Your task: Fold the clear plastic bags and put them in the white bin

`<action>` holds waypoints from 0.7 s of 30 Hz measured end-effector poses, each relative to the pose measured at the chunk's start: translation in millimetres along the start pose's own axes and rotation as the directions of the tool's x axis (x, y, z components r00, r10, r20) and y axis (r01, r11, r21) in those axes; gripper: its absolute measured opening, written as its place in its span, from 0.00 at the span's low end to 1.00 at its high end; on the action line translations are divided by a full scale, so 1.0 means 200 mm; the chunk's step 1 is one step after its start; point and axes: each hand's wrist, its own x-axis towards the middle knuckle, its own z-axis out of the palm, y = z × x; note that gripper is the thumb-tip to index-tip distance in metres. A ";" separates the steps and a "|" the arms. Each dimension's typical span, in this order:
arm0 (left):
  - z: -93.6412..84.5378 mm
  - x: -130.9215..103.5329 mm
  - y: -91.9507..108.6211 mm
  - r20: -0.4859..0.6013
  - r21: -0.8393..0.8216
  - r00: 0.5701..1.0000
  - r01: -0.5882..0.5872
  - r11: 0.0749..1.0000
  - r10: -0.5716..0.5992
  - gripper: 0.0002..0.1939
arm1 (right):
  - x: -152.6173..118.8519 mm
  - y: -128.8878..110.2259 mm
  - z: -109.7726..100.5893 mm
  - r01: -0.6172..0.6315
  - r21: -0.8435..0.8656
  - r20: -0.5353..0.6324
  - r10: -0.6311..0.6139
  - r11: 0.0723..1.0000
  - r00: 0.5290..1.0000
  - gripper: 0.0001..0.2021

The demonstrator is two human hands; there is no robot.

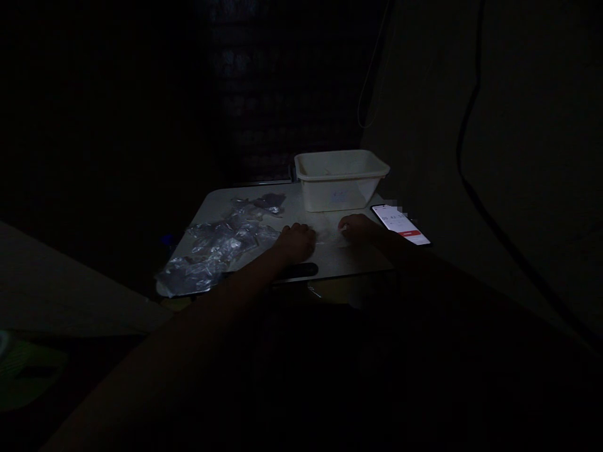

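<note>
In dim light, my left hand (pixel 298 243) rests near the front edge of a white board-like tabletop (pixel 292 199), its fingers curled at the edge of a clear plastic bag (pixel 328 235). At the other side of this thin sheet, my right hand (pixel 358 227) is closed, with a pale bit of the plastic showing at its fingertips. The bag lies low between the two hands, and its outline is hard to make out. Left of my left hand, several crumpled clear plastic bags (pixel 221 242) lie spread and overlapping across the tabletop.
A white plastic tub (pixel 336 193) stands at the back right of the tabletop. A lit phone (pixel 400 224) showing a timer lies at the right edge. A dark handle slot (pixel 301 270) is at the front edge. A dark cable (pixel 464 169) hangs along the right wall.
</note>
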 end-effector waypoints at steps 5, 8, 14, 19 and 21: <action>-0.01 -0.01 -0.07 0.040 0.083 0.992 0.118 0.990 -0.122 0.16 | -0.02 0.00 -0.04 -0.001 0.007 0.011 0.001 1.000 1.000 0.13; -0.01 -0.02 -0.11 0.054 0.055 0.985 0.162 0.985 -0.165 0.17 | -0.02 -0.02 -0.09 -0.085 0.052 0.003 0.085 0.995 0.996 0.12; 0.00 0.00 -0.12 0.000 0.031 0.964 0.266 0.963 -0.266 0.16 | -0.01 -0.05 -0.12 -0.226 0.378 0.239 0.141 0.898 0.961 0.09; -0.03 0.01 -0.13 0.002 -0.052 0.918 0.397 0.916 -0.397 0.14 | 0.01 -0.04 -0.07 -0.250 0.625 0.231 0.130 0.740 0.964 0.07; -0.03 0.01 -0.15 0.027 -0.075 0.899 0.437 0.896 -0.436 0.14 | 0.01 -0.04 -0.05 -0.255 0.685 0.212 0.148 0.682 0.966 0.06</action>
